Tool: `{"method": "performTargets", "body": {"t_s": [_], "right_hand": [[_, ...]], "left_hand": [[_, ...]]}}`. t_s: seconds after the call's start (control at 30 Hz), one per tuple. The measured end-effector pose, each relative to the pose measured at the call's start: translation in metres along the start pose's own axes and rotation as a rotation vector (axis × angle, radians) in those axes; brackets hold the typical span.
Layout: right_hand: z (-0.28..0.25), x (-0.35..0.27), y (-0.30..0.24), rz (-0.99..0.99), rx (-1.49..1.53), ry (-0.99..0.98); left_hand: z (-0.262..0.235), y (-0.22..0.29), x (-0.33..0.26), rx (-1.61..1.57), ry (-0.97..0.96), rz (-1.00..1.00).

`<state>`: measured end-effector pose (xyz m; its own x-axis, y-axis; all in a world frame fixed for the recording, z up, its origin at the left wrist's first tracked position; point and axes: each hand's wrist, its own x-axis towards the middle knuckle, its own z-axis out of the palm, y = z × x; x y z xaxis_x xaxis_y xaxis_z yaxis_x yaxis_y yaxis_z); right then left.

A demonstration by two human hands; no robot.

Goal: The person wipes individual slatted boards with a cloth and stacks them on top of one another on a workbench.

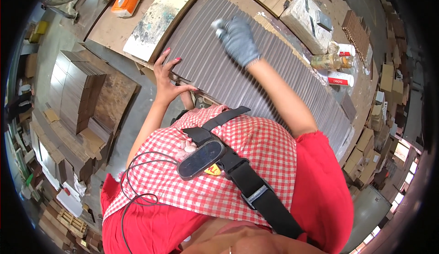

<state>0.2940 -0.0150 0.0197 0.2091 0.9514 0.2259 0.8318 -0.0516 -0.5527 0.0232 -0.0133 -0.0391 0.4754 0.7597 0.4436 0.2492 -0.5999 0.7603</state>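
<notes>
A wide row of grey wood-look strips (201, 48), packed side by side, lies across the workbench in front of me. Over its upper part is my right hand (238, 41) in a grey glove, its fingers curled together. Something whitish shows at those fingertips, either a small wad or stained glove tips; I cannot tell which. My bare left hand (167, 78) is at the row's left edge, fingers and thumb spread apart, the tips touching or close to the strip ends. Left of the row stands a long pale block (157, 23) with dark and greenish smears on top.
An orange box (128, 1) with white tissue sits at the back left of the bench (107, 30). On the right are a wrapped white block (307, 25), a bottle (327, 62) and red-and-white tubes (340, 79). Stacked boards (68, 89) stand on a lower left platform.
</notes>
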Motion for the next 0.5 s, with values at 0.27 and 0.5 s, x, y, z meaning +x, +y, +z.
{"method": "performTargets", "body": {"t_s": [0.27, 0.5], "right_hand": [[-0.019, -0.041, -0.063, -0.122, 0.046, -0.153], [-0.013, -0.053, -0.064, -0.116, 0.065, -0.155]], "left_hand": [[0.000, 0.000, 0.002, -0.031, -0.006, 0.000], [0.002, 0.002, 0.003, -0.062, 0.008, -0.008]]}}
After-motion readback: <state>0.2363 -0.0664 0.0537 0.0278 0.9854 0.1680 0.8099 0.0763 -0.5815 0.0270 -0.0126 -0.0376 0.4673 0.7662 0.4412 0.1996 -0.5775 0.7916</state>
